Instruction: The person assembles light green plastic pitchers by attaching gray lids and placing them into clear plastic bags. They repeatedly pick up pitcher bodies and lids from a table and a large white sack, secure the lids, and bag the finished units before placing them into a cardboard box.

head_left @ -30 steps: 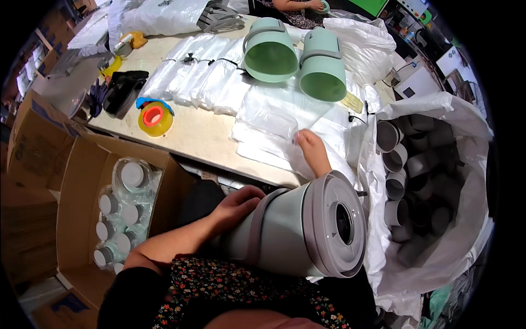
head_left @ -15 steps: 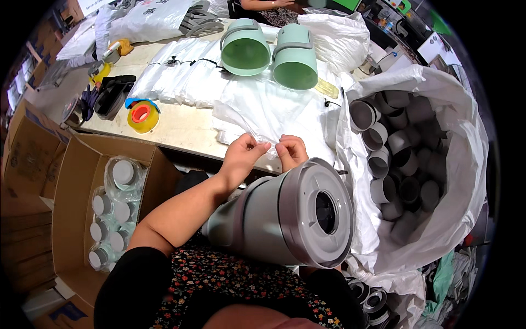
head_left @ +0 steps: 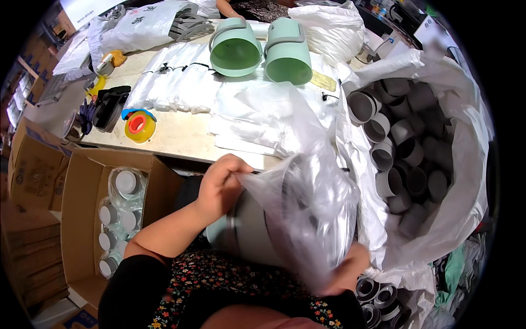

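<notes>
A clear plastic bag is spread over the wide end of a grey-green cylindrical container lying sideways across my lap. My left hand pinches the bag's edge at the upper left of the container. Lower right, my right hand grips the opposite side of the bag, its fingers partly smeared by motion. The container's end shows only dimly through the film. Ahead on the table, a stack of flat clear bags lies near the front edge.
Two green handled buckets lie on the table. A cardboard box of capped bottles stands left; a white sack of grey cups stands right. Yellow tape sits on the tabletop. Another person's arm shows at the far side.
Both hands have come back from the table edge with a clear bag and spread apart. The bag now covers the container's end, which was bare before.
</notes>
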The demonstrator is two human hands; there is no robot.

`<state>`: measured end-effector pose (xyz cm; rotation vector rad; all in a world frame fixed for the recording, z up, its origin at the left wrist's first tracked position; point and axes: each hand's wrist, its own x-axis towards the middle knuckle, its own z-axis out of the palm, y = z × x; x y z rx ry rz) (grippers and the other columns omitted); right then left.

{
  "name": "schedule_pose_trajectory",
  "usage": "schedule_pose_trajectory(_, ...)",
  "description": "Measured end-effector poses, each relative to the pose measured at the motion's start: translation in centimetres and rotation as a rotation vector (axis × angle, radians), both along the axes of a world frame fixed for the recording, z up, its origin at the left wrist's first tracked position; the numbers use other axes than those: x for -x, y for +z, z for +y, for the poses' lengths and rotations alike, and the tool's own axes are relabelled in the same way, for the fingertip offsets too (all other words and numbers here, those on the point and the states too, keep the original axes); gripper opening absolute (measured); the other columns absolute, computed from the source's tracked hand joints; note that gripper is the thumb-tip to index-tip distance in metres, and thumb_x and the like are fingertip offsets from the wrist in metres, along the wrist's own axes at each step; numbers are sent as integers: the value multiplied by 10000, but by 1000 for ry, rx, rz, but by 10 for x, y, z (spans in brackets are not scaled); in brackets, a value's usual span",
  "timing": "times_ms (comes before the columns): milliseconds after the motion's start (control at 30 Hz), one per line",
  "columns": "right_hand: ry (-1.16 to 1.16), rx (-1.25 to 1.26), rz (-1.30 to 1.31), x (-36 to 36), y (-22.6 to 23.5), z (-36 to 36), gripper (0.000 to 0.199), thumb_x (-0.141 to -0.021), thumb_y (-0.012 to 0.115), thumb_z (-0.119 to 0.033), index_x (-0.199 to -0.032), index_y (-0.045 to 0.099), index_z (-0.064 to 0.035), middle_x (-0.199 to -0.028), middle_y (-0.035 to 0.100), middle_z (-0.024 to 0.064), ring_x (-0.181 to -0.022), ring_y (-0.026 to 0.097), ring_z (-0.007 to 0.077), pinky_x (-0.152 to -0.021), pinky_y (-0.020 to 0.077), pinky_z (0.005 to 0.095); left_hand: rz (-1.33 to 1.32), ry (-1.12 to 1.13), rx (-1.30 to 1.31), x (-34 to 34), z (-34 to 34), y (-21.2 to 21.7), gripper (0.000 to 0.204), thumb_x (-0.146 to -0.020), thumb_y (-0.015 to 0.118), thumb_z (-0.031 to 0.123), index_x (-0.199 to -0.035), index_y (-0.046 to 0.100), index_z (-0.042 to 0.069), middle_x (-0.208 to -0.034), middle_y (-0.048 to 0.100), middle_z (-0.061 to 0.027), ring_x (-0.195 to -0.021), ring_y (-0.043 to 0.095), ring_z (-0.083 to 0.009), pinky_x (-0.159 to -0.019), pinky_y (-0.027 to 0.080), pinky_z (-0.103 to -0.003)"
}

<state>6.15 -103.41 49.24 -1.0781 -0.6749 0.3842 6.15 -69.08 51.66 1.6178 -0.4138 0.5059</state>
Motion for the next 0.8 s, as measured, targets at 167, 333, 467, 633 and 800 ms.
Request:
schedule_pose_trajectory(167,-457,-70,378,40,0,64,391,-797,668,-99,-1109,451,-5,-809,566,30,-681,551,102,-627,488,240,36,423,-524,36,50,-80,40,-710,531,0,-739,508,15,-845,508,-122,-837,496,-300,-750,401,-355)
schedule_pose_trajectory(333,-11,646,215,110,-133,88,426,-817,598,-57,-1222,469,-74,-880,605,32,-696,562,134,-580,448,272,264,276,-908,137,87,-125,154,-678,595,17,-826,577,55,-1036,548,-122,-1005,485,-357,-874,405,-419)
schedule_pose_trajectory(467,-54,925,-469,85,-97,123,341,-828,536,-50,-1169,529,-72,-874,626,86,-773,602,208,-645,466,340,172,399,-731,128,52,-52,329,-737,637,102,-1046,545,34,-1103,526,-141,-1059,458,-345,-929,342,-428)
schedule_pose_trajectory(633,446,763,-187,87,-69,186,180,-854,480,-98,-958,620,-53,-842,623,193,-802,608,348,-699,472,393,-54,295,-832,96,6,-53,686,-639,736,289,-1251,490,102,-1076,512,-127,-1001,482,-329,-894,374,-441)
schedule_pose_trajectory(800,383,780,-280,75,-15,205,285,-850,580,-56,-1129,578,4,-910,626,49,-834,573,118,-766,454,253,17,627,-489,90,56,-36,460,-724,650,137,-1164,538,69,-911,536,-133,-831,502,-306,-759,422,-384)
